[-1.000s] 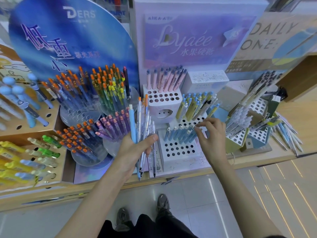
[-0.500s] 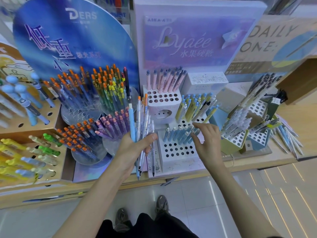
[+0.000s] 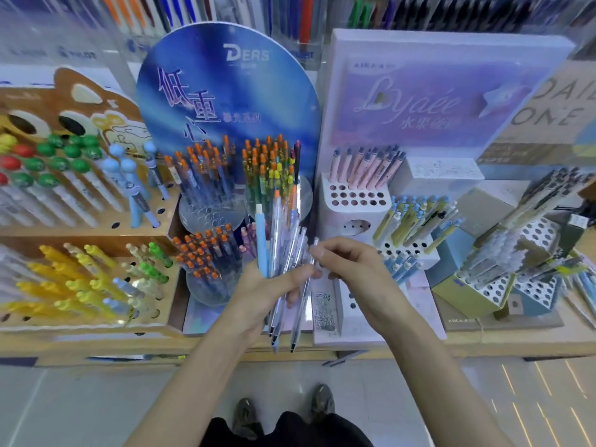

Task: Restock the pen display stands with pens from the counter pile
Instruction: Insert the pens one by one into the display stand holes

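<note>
Since half a sec ago my right hand (image 3: 358, 272) has left the white holed stand (image 3: 338, 221) and come back left to the bundle of pens (image 3: 280, 240). My left hand (image 3: 258, 291) grips the bundle low down, thumb across the front, pens fanned upright w/ tips pointing down past the counter edge (image 3: 483, 346). Right thumb & forefinger pinch the top end of one clear pen (image 3: 303, 308) on the bundle's right side. That pen lies against my left thumb, its tip lowest of the lot. A light-blue pen (image 3: 261, 243) stands on the bundle's left. Bundle sits in front of the orange-capped pens (image 3: 206, 253), just left of the stand. Can't tell if the clear pen is free of the left grip.
</note>
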A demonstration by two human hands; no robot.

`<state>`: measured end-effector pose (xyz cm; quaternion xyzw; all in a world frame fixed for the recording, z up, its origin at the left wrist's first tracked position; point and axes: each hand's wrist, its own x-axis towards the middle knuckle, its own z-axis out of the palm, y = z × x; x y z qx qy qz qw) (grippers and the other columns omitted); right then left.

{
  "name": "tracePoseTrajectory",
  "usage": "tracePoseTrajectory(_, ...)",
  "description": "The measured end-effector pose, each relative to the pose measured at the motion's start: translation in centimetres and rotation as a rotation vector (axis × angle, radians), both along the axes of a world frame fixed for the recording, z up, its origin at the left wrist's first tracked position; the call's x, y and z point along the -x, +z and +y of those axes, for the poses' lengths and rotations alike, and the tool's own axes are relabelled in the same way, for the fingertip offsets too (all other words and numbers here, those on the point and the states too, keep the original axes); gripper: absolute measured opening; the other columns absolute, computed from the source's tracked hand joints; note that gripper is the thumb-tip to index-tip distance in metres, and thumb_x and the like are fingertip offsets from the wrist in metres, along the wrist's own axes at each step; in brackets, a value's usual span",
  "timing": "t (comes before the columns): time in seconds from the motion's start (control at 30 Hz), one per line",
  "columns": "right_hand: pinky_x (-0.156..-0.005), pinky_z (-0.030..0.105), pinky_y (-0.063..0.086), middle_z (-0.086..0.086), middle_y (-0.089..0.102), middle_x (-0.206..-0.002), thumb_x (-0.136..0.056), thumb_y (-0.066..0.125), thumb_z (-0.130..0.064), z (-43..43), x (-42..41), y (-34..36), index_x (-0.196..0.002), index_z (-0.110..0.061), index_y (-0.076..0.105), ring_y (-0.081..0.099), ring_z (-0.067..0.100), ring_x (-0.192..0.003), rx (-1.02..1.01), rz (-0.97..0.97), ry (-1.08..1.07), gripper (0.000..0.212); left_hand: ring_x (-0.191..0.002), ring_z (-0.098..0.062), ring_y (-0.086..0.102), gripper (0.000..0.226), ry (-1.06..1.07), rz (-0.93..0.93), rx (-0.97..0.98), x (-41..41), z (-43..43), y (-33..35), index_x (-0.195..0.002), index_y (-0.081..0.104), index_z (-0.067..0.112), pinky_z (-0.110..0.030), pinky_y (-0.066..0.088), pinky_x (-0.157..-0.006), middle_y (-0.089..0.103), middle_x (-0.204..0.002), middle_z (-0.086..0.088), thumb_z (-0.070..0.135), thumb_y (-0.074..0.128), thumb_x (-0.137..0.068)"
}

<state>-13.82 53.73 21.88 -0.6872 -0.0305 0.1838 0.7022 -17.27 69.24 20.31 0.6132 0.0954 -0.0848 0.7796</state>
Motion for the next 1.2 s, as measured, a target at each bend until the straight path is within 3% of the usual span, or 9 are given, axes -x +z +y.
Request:
tracePoseTrajectory(0.17,-0.068,0.009,0.043,-0.007,0.061,-0.069,-0.083,0.067,-0.023,1.8,0.4,0.1,-0.082,-0.005,0.068,0.056,0.002,-0.070,-0.047,-0.057,0.026,0.017,-0.046,-0.012,0.045,0.033,-0.005,-0.002,0.053,0.8,1.9,-0.1,-0.091,0.074,0.013,-0.022,0.042,-0.044,0.074,-0.081,-0.014,0.030,0.082,-0.064)
tracePoseTrajectory(0.33,-0.075,0.019,0.048,0.000,0.071,-0.097,-0.077,0.060,-0.046,3.7,-1.1,1.5,-0.101,-0.018,0.071,0.062,0.009,-0.088,-0.026,-0.051,0.017,0.038,-0.043,-0.009,0.044,0.023,-0.094,-0.014,0.060,1.7,4.4,0.2,-0.085,0.077,0.025,-0.020,0.041,-0.045,0.074,-0.082,-0.012,0.036,0.081,-0.065)
tracePoseTrajectory(0.5,-0.056,0.018,0.043,-0.006,0.058,-0.064,-0.088,0.064,-0.027,7.9,-2.5,2.0,-0.085,-0.007,0.072,0.054,0.007,-0.059,-0.032,0.040,0.108,0.022,-0.044,-0.011,0.043,0.030,-0.157,0.075,0.051,2.9,6.7,0.2,-0.085,0.076,0.027,-0.022,0.038,-0.044,0.074,-0.085,-0.013,0.040,0.083,-0.059)
tracePoseTrajectory(0.6,-0.055,0.021,0.039,0.007,0.048,-0.066,-0.088,0.066,-0.022,9.7,-2.0,1.2,-0.090,0.008,0.066,0.045,0.010,-0.055,-0.039,-0.006,0.053,0.030,-0.043,-0.011,0.042,0.027,-0.138,0.092,0.067,3.7,7.9,-0.2,-0.084,0.075,0.019,-0.020,0.040,-0.044,0.073,-0.081,-0.013,0.032,0.083,-0.061)
tracePoseTrajectory(0.73,-0.058,0.023,0.041,0.005,0.050,-0.066,-0.089,0.065,-0.020,10.5,-2.2,1.7,-0.087,-0.005,0.072,0.044,0.013,-0.060,-0.137,-0.022,-0.147,0.017,-0.045,-0.013,0.041,0.048,-0.146,0.152,0.015,5.1,9.8,-1.0,-0.098,0.063,0.003,-0.020,0.041,-0.047,0.073,-0.082,-0.015,0.029,0.086,-0.064)
tracePoseTrajectory(0.83,-0.061,0.017,0.043,-0.010,0.057,-0.063,-0.089,0.065,-0.017,10.8,-2.6,2.6,-0.081,-0.011,0.070,0.050,0.007,-0.061,-0.085,-0.206,-0.231,0.012,-0.044,-0.010,0.042,0.047,-0.095,0.219,0.039,6.2,11.5,-2.0,-0.095,0.066,-0.001,-0.020,0.040,-0.046,0.071,-0.069,-0.005,0.031,0.079,-0.063)
tracePoseTrajectory(0.93,-0.064,0.017,0.048,-0.007,0.063,-0.072,-0.088,0.067,-0.013,11.0,-2.2,2.5,-0.081,-0.011,0.069,0.056,0.005,-0.066,-0.026,-0.322,-0.290,0.008,-0.044,-0.010,0.042,0.032,-0.011,0.261,0.046,7.1,13.7,-3.4,-0.081,0.075,0.001,-0.020,0.039,-0.046,0.066,-0.070,-0.008,0.029,0.079,-0.064)
tracePoseTrajectory(1.03,-0.068,0.019,0.050,-0.003,0.064,-0.075,-0.086,0.069,-0.013,11.5,-0.5,0.6,-0.090,-0.015,0.068,0.058,0.006,-0.066,0.196,-0.403,-0.251,0.005,-0.044,-0.011,0.040,0.021,0.047,0.262,0.019,7.9,15.8,-4.3,-0.074,0.076,0.004,-0.022,0.037,-0.046,0.063,-0.075,-0.017,0.024,0.076,-0.068)
tracePoseTrajectory(1.2,-0.069,0.007,0.039,-0.023,0.058,-0.075,-0.085,0.071,-0.018,12.8,2.1,-2.0,-0.089,-0.016,0.070,0.052,-0.001,-0.070,0.448,-0.595,-0.372,0.005,-0.042,-0.009,0.039,0.033,0.090,0.234,0.003,8.5,17.8,-4.7,-0.087,0.068,-0.007,-0.019,0.038,-0.043,0.069,-0.070,-0.006,0.020,0.073,-0.069)
